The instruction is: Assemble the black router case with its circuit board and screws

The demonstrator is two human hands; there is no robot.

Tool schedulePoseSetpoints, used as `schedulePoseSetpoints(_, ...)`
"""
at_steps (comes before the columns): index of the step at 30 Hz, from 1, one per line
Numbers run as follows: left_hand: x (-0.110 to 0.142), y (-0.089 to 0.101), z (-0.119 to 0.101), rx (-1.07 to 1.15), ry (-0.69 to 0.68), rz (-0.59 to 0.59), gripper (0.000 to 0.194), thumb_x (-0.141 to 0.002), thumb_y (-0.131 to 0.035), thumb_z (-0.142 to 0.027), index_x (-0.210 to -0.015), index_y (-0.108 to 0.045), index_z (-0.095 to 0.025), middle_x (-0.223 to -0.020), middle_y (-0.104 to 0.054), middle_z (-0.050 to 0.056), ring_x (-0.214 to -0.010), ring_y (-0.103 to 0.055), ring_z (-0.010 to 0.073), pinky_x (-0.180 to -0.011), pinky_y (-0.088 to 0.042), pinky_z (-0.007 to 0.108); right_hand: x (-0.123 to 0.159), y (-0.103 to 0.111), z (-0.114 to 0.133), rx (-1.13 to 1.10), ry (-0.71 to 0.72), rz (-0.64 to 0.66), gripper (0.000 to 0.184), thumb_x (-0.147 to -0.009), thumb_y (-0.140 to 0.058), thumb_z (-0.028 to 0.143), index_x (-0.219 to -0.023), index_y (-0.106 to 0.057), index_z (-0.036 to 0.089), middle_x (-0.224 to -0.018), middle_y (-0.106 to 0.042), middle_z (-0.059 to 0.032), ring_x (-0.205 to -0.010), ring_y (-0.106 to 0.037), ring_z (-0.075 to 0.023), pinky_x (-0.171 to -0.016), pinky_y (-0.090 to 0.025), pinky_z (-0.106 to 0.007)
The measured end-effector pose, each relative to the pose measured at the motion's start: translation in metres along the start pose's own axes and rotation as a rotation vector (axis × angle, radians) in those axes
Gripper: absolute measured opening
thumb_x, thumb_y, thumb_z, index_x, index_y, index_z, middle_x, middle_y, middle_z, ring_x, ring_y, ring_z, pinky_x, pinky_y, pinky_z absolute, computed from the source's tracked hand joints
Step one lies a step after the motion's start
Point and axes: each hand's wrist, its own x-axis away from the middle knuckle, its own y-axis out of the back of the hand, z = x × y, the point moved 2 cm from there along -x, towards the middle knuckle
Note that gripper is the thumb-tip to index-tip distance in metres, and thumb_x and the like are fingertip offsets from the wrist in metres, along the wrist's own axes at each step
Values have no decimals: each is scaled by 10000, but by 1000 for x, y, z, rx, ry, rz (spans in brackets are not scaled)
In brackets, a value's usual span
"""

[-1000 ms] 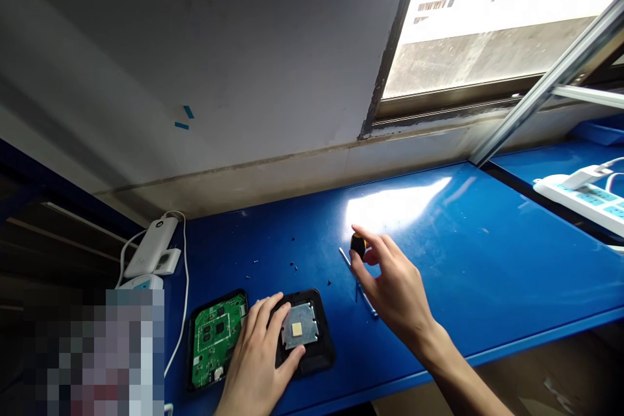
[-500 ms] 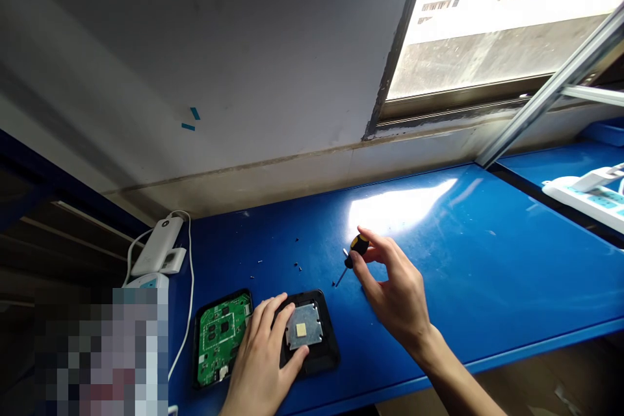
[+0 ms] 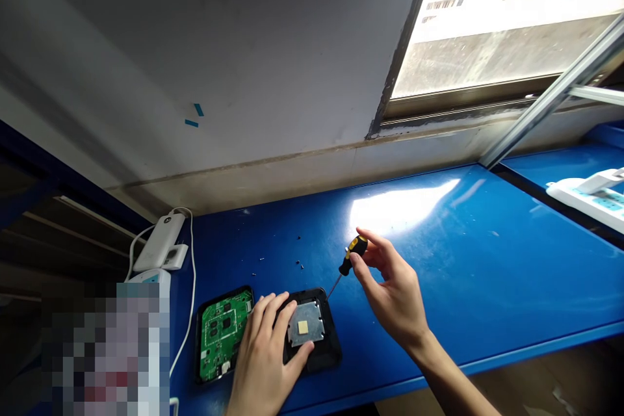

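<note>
My right hand [image 3: 397, 292] pinches a small black and yellow screwdriver [image 3: 353, 253] by its handle. The shaft slants down to the left, and its tip meets the upper right corner of a black plastic casing [image 3: 330, 354]. Whether a screw is on the tip is too small to tell. Inside the casing lies a silver metal plate [image 3: 314, 335] with a pale square pad on it. My left hand [image 3: 266, 344] lies with fingers spread over the casing's left side, hiding that edge. To its left is a green circuit board [image 3: 219, 335] in a black shell.
Several small screws [image 3: 298, 262] lie scattered on the blue table [image 3: 439, 286] beyond the casing. At the left stand a white adapter [image 3: 160, 240], a white cable [image 3: 192, 292] and a pixelated area. A white power strip [image 3: 592, 198] sits far right.
My right hand has brought the screwdriver tip from a small dark screw on the table leftward and down to the casing's upper right corner. That screw no longer shows there. My left hand stays put.
</note>
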Motion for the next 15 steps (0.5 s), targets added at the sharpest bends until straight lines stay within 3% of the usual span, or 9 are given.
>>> schedulePoseSetpoints(6, -4, 1, -13, -39, -103, -176, 363, -888, -653, -393, -1215, -642, -235, -1244, -711, 85, -1202, -633, 317, -975, -580, 505, 0, -12, -10, -154, -199, 65, 409, -958, -612, 433, -1313, -586, 232, -936, -701, -47, -781, -733, -184, -730, -635, -348)
schedulePoseSetpoints(15, -4, -6, -19, -37, -102, -151, 340, -886, -663, -361, -1203, -636, -242, -1263, -698, 74, -1218, -620, 324, -943, -598, 535, 1, -18, -15, -167, -226, 86, 424, -953, -607, 461, -1309, -581, 232, -945, -694, -49, -781, -730, -189, -719, -625, -348)
